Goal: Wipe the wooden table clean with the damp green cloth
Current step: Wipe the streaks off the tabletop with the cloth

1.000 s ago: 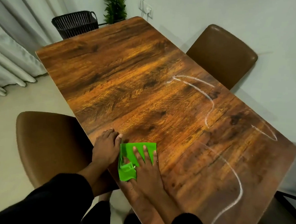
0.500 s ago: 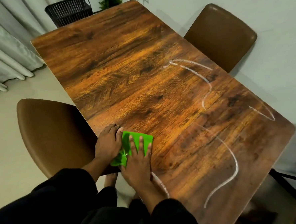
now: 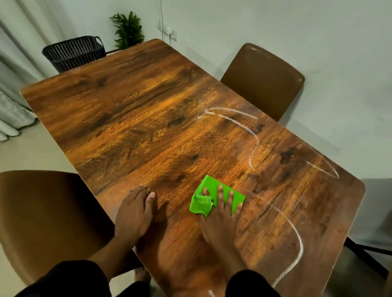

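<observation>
The wooden table (image 3: 146, 127) fills the middle of the view. A folded green cloth (image 3: 207, 195) lies on its near part. My right hand (image 3: 220, 221) presses flat on the cloth with fingers spread over it. Apart from the cloth, my left hand (image 3: 135, 211) rests palm down at the table's near left edge and holds nothing. White chalk-like lines (image 3: 255, 138) curve across the right half of the table, one of them running just right of the cloth.
A brown chair (image 3: 37, 219) stands at the left, another brown chair (image 3: 263, 81) at the far right against the wall. A black basket (image 3: 74, 53) and a small plant (image 3: 128, 30) sit beyond the far end. Curtains hang at the left.
My right hand has slid the cloth to the right, away from my left hand, toward the white line. The left hand stays at the table edge.
</observation>
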